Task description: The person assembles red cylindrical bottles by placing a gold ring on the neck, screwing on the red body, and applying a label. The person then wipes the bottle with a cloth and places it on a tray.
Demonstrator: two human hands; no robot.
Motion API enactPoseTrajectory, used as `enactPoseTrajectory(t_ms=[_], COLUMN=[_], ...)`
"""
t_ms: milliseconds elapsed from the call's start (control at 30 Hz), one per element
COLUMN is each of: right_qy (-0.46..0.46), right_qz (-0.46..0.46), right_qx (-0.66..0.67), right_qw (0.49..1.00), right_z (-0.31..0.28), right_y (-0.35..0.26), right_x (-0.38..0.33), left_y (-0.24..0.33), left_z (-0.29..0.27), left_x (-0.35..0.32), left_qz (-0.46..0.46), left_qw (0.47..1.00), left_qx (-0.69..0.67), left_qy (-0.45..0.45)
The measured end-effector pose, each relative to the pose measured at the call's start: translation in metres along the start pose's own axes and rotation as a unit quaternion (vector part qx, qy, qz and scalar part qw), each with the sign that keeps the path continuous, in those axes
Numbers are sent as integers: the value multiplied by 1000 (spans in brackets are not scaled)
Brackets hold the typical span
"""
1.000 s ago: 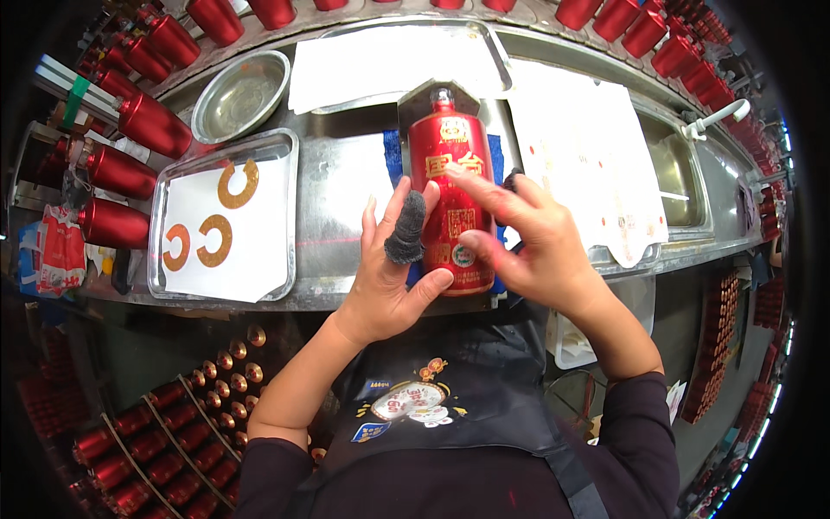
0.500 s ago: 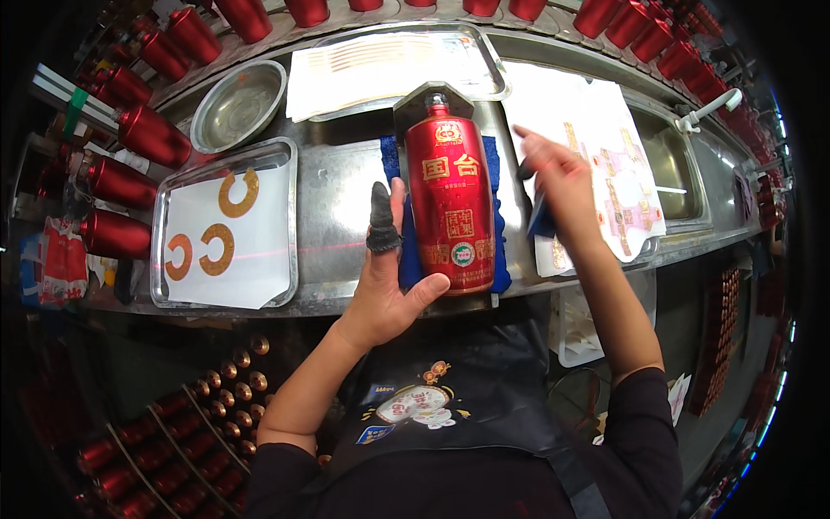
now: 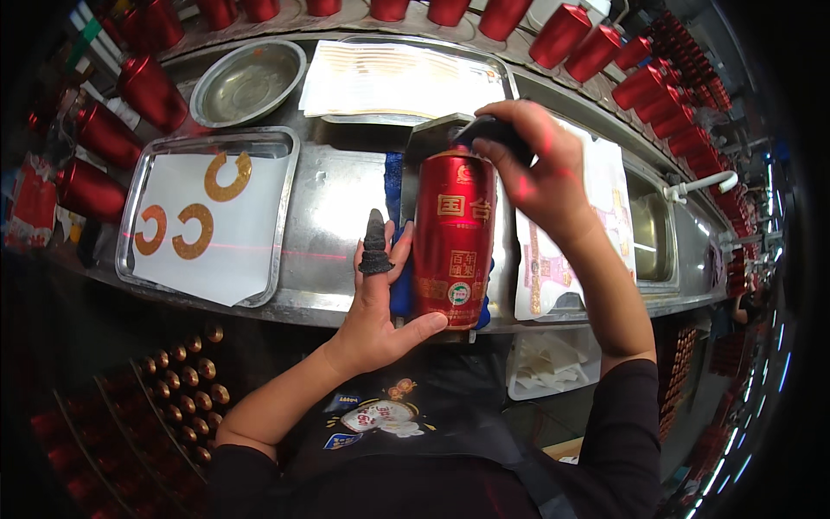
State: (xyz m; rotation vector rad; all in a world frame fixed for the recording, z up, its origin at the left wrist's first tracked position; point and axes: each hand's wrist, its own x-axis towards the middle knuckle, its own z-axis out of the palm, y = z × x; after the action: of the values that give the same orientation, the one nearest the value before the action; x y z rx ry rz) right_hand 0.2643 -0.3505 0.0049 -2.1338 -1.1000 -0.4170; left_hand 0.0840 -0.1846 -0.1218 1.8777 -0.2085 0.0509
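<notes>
A red bottle [image 3: 456,251] with gold and white decoration lies on a blue cloth [image 3: 399,298], its neck pointing away from me. My left hand [image 3: 370,298] is open along its left side, fingers stretched out and the thumb tip against the lower end. A black wrap covers one finger of that hand. Over the neck end, my right hand [image 3: 545,169] is closed around a dark, smooth object [image 3: 494,137], whose exact kind I cannot make out. Hand and object hide part of the neck and upper right shoulder.
At left, a metal tray [image 3: 283,233] holds white paper with gold C-shaped labels [image 3: 192,232]. Behind are a metal bowl [image 3: 248,82] and a tray of strip sheets [image 3: 398,80]. Label sheets [image 3: 540,268] lie right, before a sink [image 3: 653,229]. Red bottles [image 3: 154,91] line the back.
My right hand has moved left and away from me, from beside the bottle to over its neck, with the dark object. The left hand stays by the bottle. The whole view has shifted.
</notes>
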Motion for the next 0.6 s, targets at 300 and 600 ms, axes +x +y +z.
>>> enactPoseTrajectory(t_ms=[300, 600], right_qy=[-1, 187], right_qz=[-12, 232], right_qx=[12, 199], right_qw=[1000, 934], right_z=[3, 15], right_y=[-19, 5], right_x=[24, -71], left_y=[9, 8], left_z=[4, 3], left_x=[0, 2], left_qz=[1, -20], left_qw=[998, 989], left_qx=[-59, -120], left_qy=[22, 79])
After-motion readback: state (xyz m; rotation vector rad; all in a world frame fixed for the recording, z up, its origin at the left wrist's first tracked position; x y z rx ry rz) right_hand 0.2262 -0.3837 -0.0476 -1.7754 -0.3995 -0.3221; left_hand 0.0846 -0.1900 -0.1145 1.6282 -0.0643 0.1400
